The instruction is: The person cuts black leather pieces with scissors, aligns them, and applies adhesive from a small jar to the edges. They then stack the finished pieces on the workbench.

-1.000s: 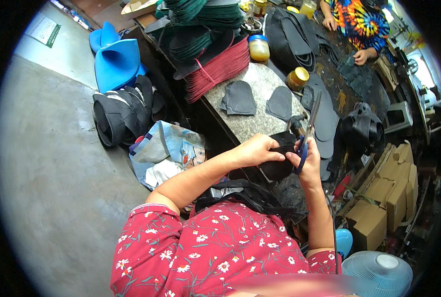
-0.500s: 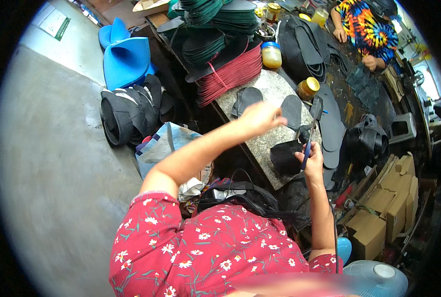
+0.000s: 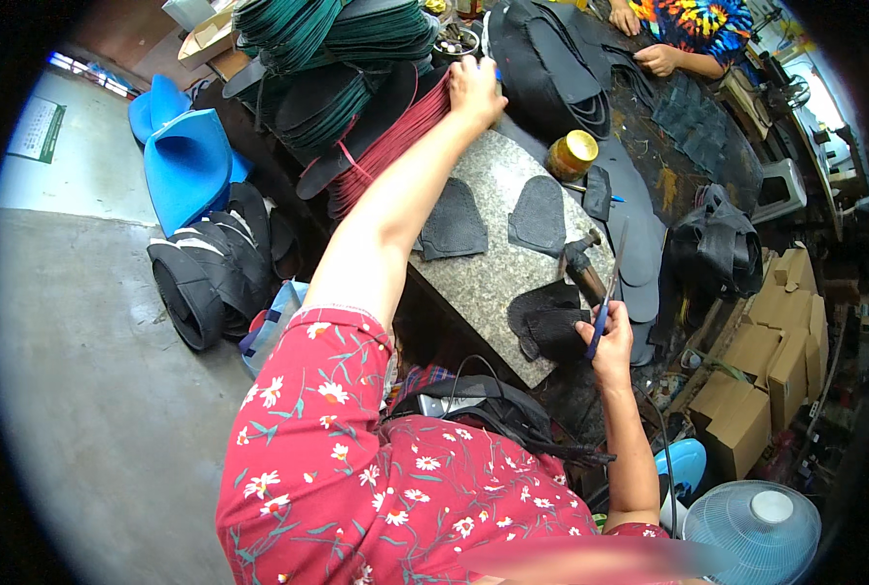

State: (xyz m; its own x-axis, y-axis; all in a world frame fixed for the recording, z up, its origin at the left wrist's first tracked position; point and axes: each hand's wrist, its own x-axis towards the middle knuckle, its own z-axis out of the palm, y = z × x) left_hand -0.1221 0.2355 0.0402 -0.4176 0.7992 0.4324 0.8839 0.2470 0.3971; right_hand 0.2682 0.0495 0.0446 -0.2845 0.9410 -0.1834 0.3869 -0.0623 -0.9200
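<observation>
My left hand (image 3: 475, 93) reaches far forward, its fingers closed around the top of a blue-lidded jar that they mostly hide. In my right hand (image 3: 612, 341) is a pair of scissors with blue handles (image 3: 599, 331), blades pointing up and away. Next to the right fingertips lie dark fabric pieces (image 3: 546, 320), overlapping at the near end of a speckled stone slab (image 3: 483, 317). A hammer (image 3: 581, 270) rests by the scissors. Two more dark rounded pieces, one at left (image 3: 454, 222) and one at right (image 3: 538, 214), lie flat on the slab.
Stacks of green-edged sheets (image 3: 356, 39) and red-edged sheets (image 3: 395, 146) stand left of the slab. A yellow-lidded jar (image 3: 573, 153) and black sole sheets (image 3: 639, 229) are at its right. A co-worker's hand (image 3: 658, 60) works across the table. Cardboard boxes (image 3: 746, 361) and a fan (image 3: 756, 536) are at right.
My left hand has gone from above the slab forward to the blue-lidded jar and taken hold of it. The right hand keeps the scissors. The view has shifted, uncovering the slab pieces.
</observation>
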